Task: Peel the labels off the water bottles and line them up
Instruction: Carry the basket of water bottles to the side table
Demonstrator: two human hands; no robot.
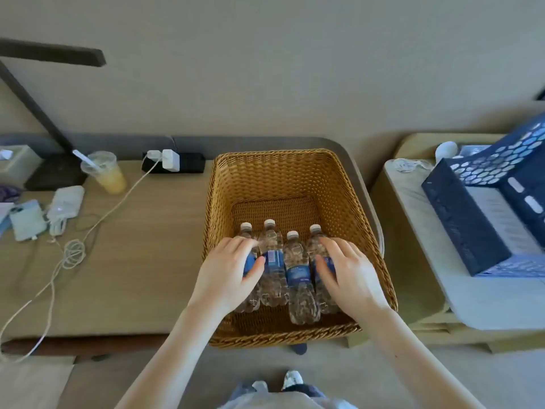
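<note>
Several clear water bottles with blue labels and white caps lie side by side in a woven wicker basket (348,202), caps pointing away from me. My left hand (228,273) lies over the leftmost bottle (246,234), fingers curled around its blue label. My right hand (349,271) covers the rightmost bottle (315,239) in the same way. Between them lie two uncovered bottles, one (272,261) with its label facing up and another (299,276) set a little nearer to me. The outer two bottles' labels are mostly hidden by my hands.
The basket sits at the right end of a tan table (141,261). To the left are an iced drink cup (106,172), a power strip with chargers (174,162), white cables (73,255) and small devices (63,202). Blue boxes (483,219) stand on a surface at right.
</note>
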